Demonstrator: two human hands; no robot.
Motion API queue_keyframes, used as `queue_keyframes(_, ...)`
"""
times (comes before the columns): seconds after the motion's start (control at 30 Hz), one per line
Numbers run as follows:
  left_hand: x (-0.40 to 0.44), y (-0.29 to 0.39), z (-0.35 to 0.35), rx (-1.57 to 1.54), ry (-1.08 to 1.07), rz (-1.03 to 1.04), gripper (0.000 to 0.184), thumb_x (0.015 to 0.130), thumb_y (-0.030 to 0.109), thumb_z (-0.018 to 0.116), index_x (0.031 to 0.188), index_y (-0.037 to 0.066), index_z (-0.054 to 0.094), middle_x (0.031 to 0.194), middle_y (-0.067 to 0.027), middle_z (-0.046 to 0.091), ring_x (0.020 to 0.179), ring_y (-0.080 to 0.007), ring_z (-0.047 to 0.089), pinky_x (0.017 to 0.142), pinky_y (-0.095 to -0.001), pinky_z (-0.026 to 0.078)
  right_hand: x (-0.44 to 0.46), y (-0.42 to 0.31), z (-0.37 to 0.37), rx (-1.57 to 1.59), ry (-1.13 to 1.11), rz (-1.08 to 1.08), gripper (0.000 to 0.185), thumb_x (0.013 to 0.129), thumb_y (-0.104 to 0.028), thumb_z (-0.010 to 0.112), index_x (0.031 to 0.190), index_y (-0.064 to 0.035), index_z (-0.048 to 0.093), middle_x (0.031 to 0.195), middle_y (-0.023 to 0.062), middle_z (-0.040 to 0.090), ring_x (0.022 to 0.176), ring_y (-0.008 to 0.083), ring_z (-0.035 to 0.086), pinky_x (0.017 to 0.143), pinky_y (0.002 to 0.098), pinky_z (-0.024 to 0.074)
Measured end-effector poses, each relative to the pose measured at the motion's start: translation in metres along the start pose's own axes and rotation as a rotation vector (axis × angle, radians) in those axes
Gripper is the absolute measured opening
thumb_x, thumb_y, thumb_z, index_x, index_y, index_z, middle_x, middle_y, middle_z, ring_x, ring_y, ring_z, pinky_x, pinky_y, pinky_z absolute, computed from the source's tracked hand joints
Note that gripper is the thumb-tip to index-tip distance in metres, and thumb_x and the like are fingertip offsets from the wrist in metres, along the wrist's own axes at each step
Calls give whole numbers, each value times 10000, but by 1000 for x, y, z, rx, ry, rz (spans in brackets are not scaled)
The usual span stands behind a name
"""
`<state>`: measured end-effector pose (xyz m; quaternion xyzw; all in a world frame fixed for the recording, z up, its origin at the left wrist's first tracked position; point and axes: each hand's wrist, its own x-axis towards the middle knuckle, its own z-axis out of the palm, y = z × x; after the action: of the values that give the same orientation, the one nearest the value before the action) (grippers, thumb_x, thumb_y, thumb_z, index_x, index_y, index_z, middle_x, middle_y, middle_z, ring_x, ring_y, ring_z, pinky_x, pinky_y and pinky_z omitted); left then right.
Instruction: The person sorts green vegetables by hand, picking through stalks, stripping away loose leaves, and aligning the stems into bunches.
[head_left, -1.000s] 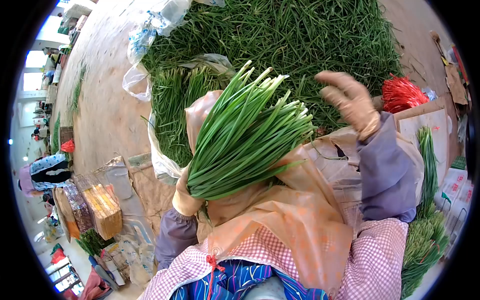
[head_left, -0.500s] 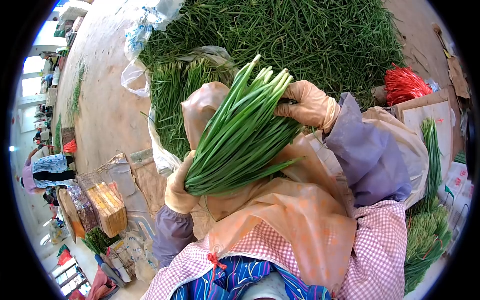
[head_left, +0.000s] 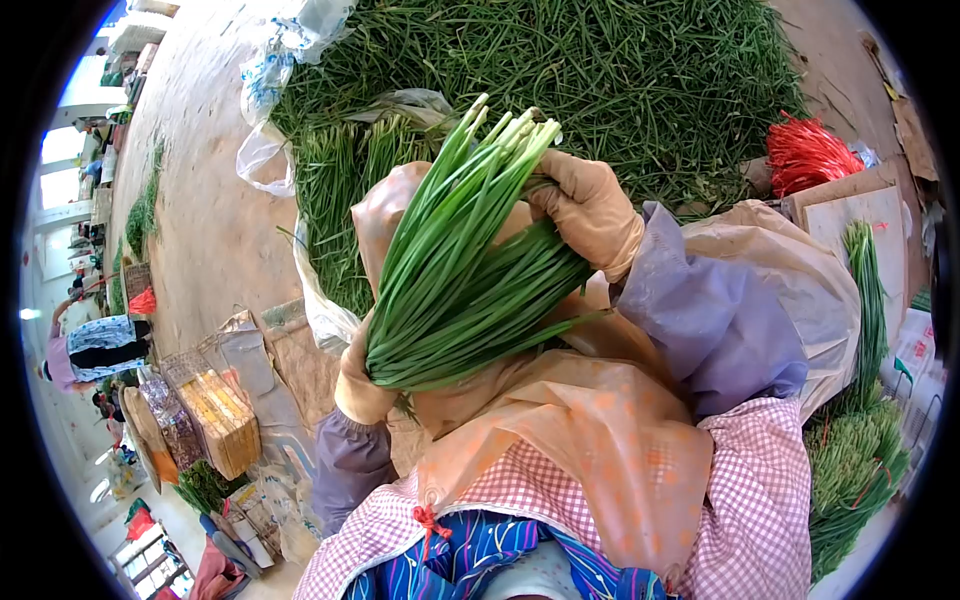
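Note:
A thick bunch of garlic chives (head_left: 450,270) is held up over my lap, its pale stem ends pointing up and away from me. My left hand (head_left: 362,380), in a tan glove, is closed round the leafy lower left side; its fingers are partly hidden behind the leaves. My right hand (head_left: 590,215), gloved too, has its fingers curled at the upper right of the bunch, pinching a few stalks there. Some leaves fan out to the right below it. A translucent orange-spotted apron (head_left: 570,420) covers my lap beneath the bunch.
A large heap of loose chives (head_left: 600,80) lies ahead on the floor. Red ties (head_left: 808,155) sit at the right, near a board (head_left: 850,230). Tied bundles (head_left: 850,480) are stacked at lower right. A wooden box (head_left: 220,420) stands left; a person (head_left: 85,345) is farther off.
My right hand has moved slightly left and down, its fingers now curled more tightly. The stem ends have shifted left, and a gap has opened between the upright stalks and the leaves at right.

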<state>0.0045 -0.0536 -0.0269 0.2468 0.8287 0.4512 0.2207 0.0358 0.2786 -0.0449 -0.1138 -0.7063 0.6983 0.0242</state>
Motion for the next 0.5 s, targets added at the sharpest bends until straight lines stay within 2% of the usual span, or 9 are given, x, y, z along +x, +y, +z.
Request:
queue_keyframes(0.1, -2, -5, -1, -61, -11, -50, 660, 808, 25, 706, 1398, -13, 413, 1276, -151, 598, 1144, -210, 582, 983, -329, 449, -3, 11, 8, 146, 103, -106, 208, 920, -62, 589, 1119, -47, 648, 747, 12, 614, 627, 59, 527, 578, 231, 465)
queue_keyframes(0.2, -3, -11, -2, -87, -25, -53, 630, 820, 20, 693, 1389, -11, 424, 1274, -142, 598, 1145, -203, 576, 986, -327, 445, -4, 9, 11, 515, 259, -67, 142, 963, -141, 583, 1052, -53, 649, 782, -13, 604, 577, 36, 469, 509, 199, 395)
queue_keyframes(0.23, -3, -14, -2, -92, -26, -48, 617, 823, 17, 688, 1383, -10, 430, 1269, -140, 600, 1140, -202, 578, 983, -326, 447, 1, 0, 1, 305, 383, -39, 157, 949, -204, 613, 989, -55, 644, 710, -26, 572, 515, 53, 439, 472, 212, 387)
queue_keyframes(0.3, -6, -22, -1, -118, -18, -32, 573, 830, 17, 682, 1355, -9, 455, 1240, -133, 613, 1114, -203, 588, 965, -324, 457, 8, 4, -32, 661, 494, -11, 197, 940, -244, 624, 989, -54, 628, 594, -57, 474, 447, 58, 376, 419, 227, 346)
queue_keyframes(0.37, -9, -31, -4, -120, -28, -15, 532, 834, 20, 678, 1326, -8, 478, 1214, -127, 623, 1086, -204, 597, 946, -322, 466, 7, 14, -91, 827, 468, 80, 211, 941, -251, 619, 1023, -57, 616, 524, -76, 348, 416, 47, 310, 383, 233, 281)
queue_keyframes(0.43, -11, -40, -7, -101, -51, 2, 495, 837, 27, 678, 1297, -6, 498, 1192, -121, 631, 1056, -204, 607, 926, -318, 474, -3, 29, -149, 916, 526, -90, 163, 928, -206, 626, 934, -44, 640, 505, -85, 392, 399, 52, 300, 355, 256, 258)
queue_keyframes(0.5, -15, -48, -5, -169, -25, -36, 483, 838, 29, 675, 1288, -7, 505, 1179, -118, 635, 1038, -205, 613, 914, -314, 477, -16, 28, -175, 341, 663, -35, 142, 912, -203, 652, 966, -72, 644, 523, -84, 422, 398, 34, 288, 359, 215, 233)
